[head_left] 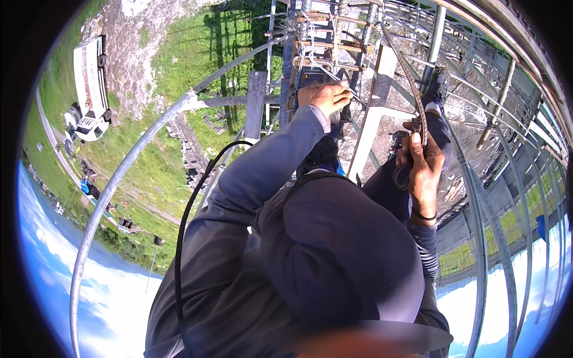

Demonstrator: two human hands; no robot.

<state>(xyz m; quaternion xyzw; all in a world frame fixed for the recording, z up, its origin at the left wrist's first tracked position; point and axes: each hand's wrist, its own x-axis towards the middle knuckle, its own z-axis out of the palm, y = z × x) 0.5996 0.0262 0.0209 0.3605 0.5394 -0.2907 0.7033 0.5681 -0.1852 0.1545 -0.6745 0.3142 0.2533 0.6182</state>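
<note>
My left hand [325,98] is closed with its fingertips pinched together, close to the upright rebar cage [327,45]. Thin wire lengths pass by those fingertips, but whatever they pinch is too small to make out. Crossbars on the cage are bound with light ties. My right hand [425,170] is wrapped around the lower end of a ribbed steel bar [410,80], thumb against it. That bar curves up and left toward the cage. A dark, looped object [400,173] lies beside the right fingers, partly hidden.
Scaffold tubes [122,161] surround me on both sides. A pale plank [373,113] stands between my hands, and a grey board [255,104] is left of the cage. My shoe [437,89] rests among bars at right. Far below, a white truck [89,89] stands by grass.
</note>
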